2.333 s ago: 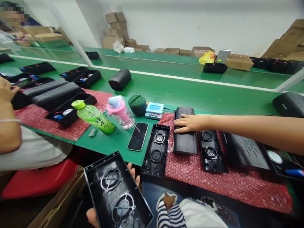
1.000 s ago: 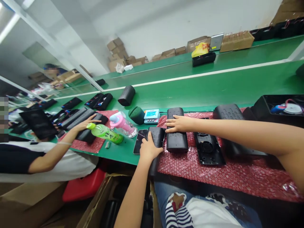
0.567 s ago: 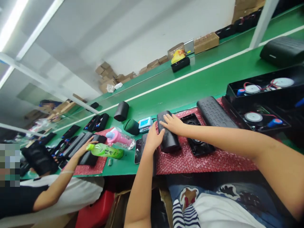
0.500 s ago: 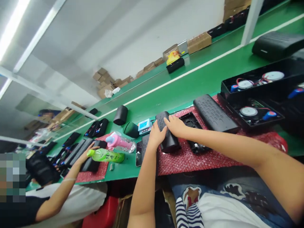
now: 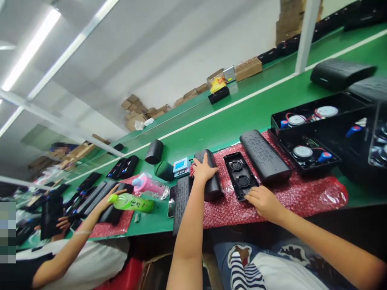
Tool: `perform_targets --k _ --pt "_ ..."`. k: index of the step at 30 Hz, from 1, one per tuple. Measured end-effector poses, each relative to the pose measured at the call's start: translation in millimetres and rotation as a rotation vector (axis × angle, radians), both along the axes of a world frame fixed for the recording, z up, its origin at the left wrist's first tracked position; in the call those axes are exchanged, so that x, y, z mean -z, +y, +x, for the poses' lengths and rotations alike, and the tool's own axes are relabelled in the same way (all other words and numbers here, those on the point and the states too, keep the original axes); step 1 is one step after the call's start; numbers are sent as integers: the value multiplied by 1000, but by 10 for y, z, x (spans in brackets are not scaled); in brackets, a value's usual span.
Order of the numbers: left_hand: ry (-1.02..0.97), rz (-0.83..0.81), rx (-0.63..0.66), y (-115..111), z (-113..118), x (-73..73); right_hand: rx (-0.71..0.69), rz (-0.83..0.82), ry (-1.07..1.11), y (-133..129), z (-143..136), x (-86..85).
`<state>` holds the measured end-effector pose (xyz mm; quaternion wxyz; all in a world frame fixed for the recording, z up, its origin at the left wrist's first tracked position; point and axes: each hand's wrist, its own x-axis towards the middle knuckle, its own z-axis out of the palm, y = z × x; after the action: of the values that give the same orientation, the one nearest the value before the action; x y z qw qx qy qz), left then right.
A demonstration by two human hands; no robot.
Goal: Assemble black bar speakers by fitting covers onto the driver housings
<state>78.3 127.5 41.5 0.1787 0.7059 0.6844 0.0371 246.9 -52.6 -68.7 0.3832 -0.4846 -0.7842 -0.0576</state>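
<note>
Person, own body: both forearms bare, left hand (image 5: 204,171) and right hand (image 5: 263,202) without gloves, rings or watch. Lower centre of the frame: blue denim garment (image 5: 290,257) bearing a printed figure, over a white piece with navy-and-white stripes (image 5: 246,276). Print possibly a cartoon; blurred.

A green drink bottle (image 5: 131,202) lay on its side on the green bench (image 5: 229,121), just beside a pink-capped clear bottle (image 5: 148,186). A smartphone (image 5: 171,201) lay face up near them. Behind stood a dark green round speaker (image 5: 164,170) and a small blue-screened meter (image 5: 181,166). A black cylinder speaker (image 5: 154,151) rested farther back. To the right, open black housings with wired drivers (image 5: 305,133) sat by the red bubble wrap (image 5: 302,193). Cardboard boxes (image 5: 142,114) lined the wall. A co-worker's hand (image 5: 113,194) rested on black parts at the left.
</note>
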Motion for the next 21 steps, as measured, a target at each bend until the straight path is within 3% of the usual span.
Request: perform_targets --k 3,7,9,13,17,21 --pt "-152 24 -51 -47 3 -25 -26 94 161 49 7 -141" --pt "-422 148 -131 -273 -128 -190 -167 133 369 126 -30 -439" --pt "-580 192 -173 -527 -253 -284 -278 156 350 206 -130 -605" --pt "-903 78 -169 -1162 -567 -368 -517 197 235 321 -595 -898" --pt "-1073 100 -222 -1466 -1163 -359 -672 192 112 324 -1061 -1004" --pt "-1092 58 -300 -1322 -2075 -266 -597 147 66 335 -1043 -812"
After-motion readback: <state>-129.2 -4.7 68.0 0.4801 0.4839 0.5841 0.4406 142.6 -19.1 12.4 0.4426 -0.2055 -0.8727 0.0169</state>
